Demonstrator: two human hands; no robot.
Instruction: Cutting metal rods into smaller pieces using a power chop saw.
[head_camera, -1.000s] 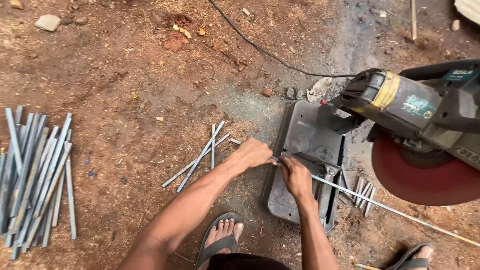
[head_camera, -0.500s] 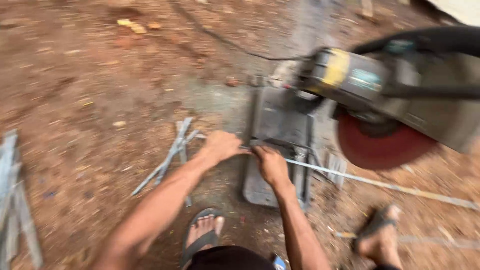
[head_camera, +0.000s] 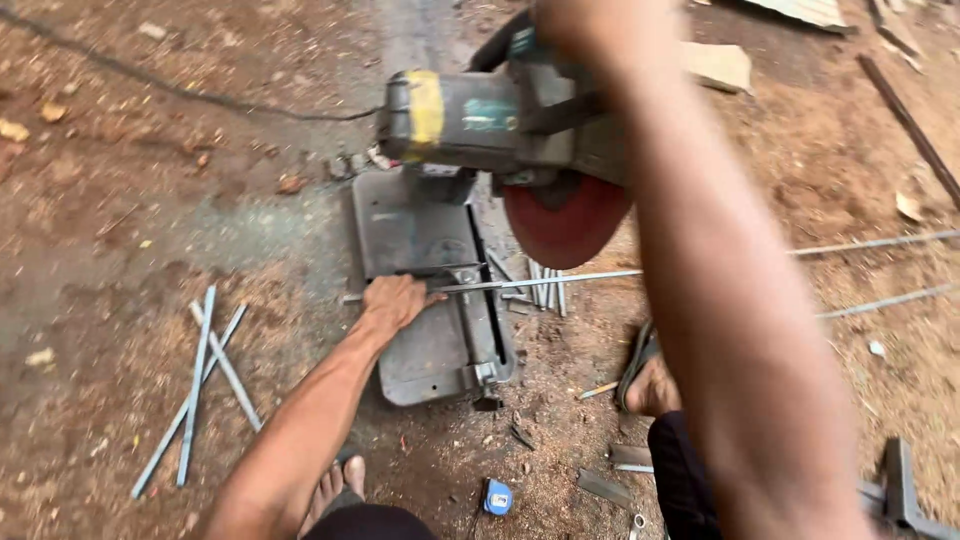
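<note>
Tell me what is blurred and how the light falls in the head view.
Head view: the right arm is close and motion-blurred; the left hand on the thin metal rod, the chop saw and cut rods are fairly sharp; light is soft, without hard shadows or glare.

We see a thin bare-metal rod (head_camera: 540, 283), dull grey, pinned by the left hand (head_camera: 395, 302) on the saw base (head_camera: 420, 240), matt dark steel, scuffed and dusty. The cutting disc (head_camera: 565, 220) looks rough, reddish abrasive. The motor housing (head_camera: 470, 118) seems worn painted metal or plastic, though blur hinders us. Cut rods (head_camera: 205, 375) lie matt grey on coarse reddish dirt (head_camera: 150, 220).
</note>
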